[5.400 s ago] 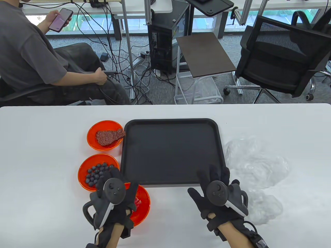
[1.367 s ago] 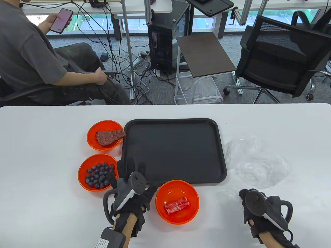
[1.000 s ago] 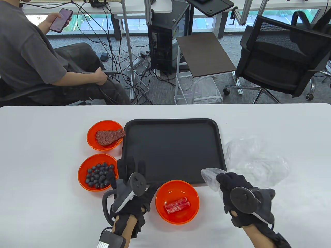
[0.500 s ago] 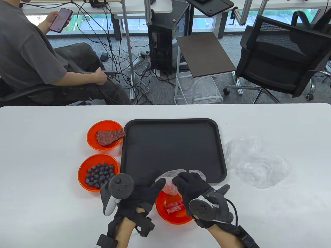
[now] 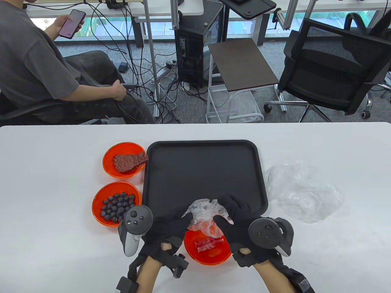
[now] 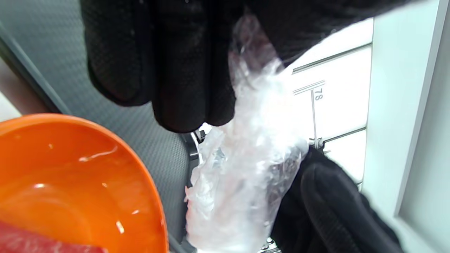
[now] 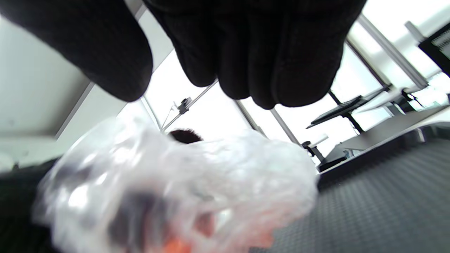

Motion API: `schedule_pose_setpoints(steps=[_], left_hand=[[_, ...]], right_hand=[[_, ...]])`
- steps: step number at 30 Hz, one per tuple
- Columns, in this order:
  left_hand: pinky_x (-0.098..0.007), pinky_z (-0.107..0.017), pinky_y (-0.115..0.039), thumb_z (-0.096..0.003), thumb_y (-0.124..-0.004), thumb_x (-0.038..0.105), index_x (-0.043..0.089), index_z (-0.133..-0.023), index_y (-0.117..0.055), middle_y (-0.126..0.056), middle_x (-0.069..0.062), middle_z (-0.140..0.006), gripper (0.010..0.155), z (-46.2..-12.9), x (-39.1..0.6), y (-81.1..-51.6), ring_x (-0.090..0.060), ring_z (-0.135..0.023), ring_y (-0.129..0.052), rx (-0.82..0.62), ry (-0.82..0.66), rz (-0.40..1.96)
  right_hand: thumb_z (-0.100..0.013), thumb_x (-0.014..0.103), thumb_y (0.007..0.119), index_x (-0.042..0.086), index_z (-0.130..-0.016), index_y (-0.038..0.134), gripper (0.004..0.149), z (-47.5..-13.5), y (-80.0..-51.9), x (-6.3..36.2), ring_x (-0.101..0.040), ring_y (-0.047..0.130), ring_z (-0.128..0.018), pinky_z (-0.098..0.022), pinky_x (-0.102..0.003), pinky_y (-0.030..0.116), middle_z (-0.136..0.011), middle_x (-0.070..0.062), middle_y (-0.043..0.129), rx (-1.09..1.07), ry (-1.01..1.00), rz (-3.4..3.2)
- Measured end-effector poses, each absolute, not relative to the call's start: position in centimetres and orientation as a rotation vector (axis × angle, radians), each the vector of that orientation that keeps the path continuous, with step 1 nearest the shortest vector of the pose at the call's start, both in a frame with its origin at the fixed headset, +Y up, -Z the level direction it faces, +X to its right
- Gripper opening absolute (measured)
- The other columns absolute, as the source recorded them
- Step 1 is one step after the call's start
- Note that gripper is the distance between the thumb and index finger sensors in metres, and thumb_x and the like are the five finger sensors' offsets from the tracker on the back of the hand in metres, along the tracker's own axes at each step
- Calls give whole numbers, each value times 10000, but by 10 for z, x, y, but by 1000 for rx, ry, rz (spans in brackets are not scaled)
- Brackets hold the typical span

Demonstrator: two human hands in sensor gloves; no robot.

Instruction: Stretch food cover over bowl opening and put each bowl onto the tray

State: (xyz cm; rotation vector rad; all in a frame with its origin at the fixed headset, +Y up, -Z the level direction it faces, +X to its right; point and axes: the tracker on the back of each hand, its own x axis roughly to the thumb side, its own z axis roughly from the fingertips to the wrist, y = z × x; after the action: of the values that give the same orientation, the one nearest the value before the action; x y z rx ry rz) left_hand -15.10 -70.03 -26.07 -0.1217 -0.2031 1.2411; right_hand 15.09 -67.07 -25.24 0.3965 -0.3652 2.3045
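An orange bowl (image 5: 210,255) with red meat rolls (image 5: 209,244) sits on the white table just in front of the black tray (image 5: 204,171). Over its far rim a crumpled clear food cover (image 5: 204,215) is held between both hands. My left hand (image 5: 178,222) pinches its left side, my right hand (image 5: 227,213) grips its right side. In the left wrist view the cover (image 6: 242,168) hangs beside the bowl's rim (image 6: 133,154). It fills the right wrist view as a blurred cover (image 7: 175,189) below my fingers (image 7: 246,45).
Two more orange bowls stand left of the tray: one with blueberries (image 5: 116,204), one with a meat piece (image 5: 125,160). A heap of clear covers (image 5: 302,192) lies right of the tray. A person (image 5: 36,67) sits beyond the table's far edge.
My left hand slid the meat-roll bowl from the left to the front of the tray. My right hand fetched a cover from the heap and brought it over the bowl, where my left hand joined it.
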Motion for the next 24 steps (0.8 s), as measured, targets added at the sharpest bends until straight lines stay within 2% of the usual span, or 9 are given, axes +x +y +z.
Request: schedule_pose_setpoints(steps=[2,5,9,11,15,18,22,24], left_hand=[[-461,-533,-955,-493,-870,375,251,-898,-908,-1091,-36,-834,425,-260,-156,-699,-274,-710,-1164,-118,-219,1282],[-467,-547,-945,-493,-865,376,268,-899,-907,-1089,-21,-839,422,-259,-160,-697,-262,-719,-1162,-108,-268,1327],[-468,-558,-939,-497,-860,381,283,-900,-903,-1090,-9,-839,418,-257,-158,-695,-253,-725,-1159,-118,-327,1364],[-467,-561,-937,-499,-858,383,287,-903,-900,-1085,-7,-844,417,-257,-156,-696,-251,-727,-1158,-129,-337,1372],[-459,-560,-941,-503,-854,390,288,-907,-894,-1080,-4,-850,418,-258,-148,-697,-247,-729,-1157,-108,-317,1310],[-452,-563,-943,-506,-851,392,293,-910,-889,-1080,1,-852,417,-258,-142,-699,-241,-735,-1156,-121,-328,1298],[-460,-570,-936,-510,-850,384,292,-915,-885,-1065,-6,-871,417,-257,-132,-703,-253,-753,-1144,-184,-369,1319],[-470,-577,-930,-509,-850,396,300,-915,-885,-1063,9,-880,419,-258,-133,-704,-264,-772,-1134,-171,-374,1298]], right_hand=[[-499,397,846,95,-1027,757,615,-257,-676,164,-495,900,-799,-523,-486,863,-1009,-227,781,273,-344,2245],[-494,310,845,89,-1011,784,566,-265,-687,173,-488,965,-741,-477,-460,909,-978,-242,818,138,-272,2188],[-476,266,867,51,-1058,689,645,-277,-707,176,-522,945,-751,-482,-460,908,-1005,-308,741,75,-56,2027],[-469,278,884,24,-1066,657,687,-281,-712,173,-542,910,-778,-494,-469,893,-1016,-327,705,132,-2,1968],[-463,391,913,-23,-1085,563,825,-278,-712,156,-555,874,-813,-518,-476,875,-1029,-336,664,301,99,1928],[-468,420,913,-30,-1093,526,862,-274,-712,139,-563,871,-813,-519,-482,873,-1028,-340,661,400,187,1870],[-460,375,924,-21,-1079,570,816,-270,-711,123,-503,948,-769,-485,-445,910,-990,-292,764,422,192,1913],[-451,349,939,20,-1012,751,677,-269,-708,123,-415,1067,-652,-399,-390,972,-885,-216,927,401,151,1945]])
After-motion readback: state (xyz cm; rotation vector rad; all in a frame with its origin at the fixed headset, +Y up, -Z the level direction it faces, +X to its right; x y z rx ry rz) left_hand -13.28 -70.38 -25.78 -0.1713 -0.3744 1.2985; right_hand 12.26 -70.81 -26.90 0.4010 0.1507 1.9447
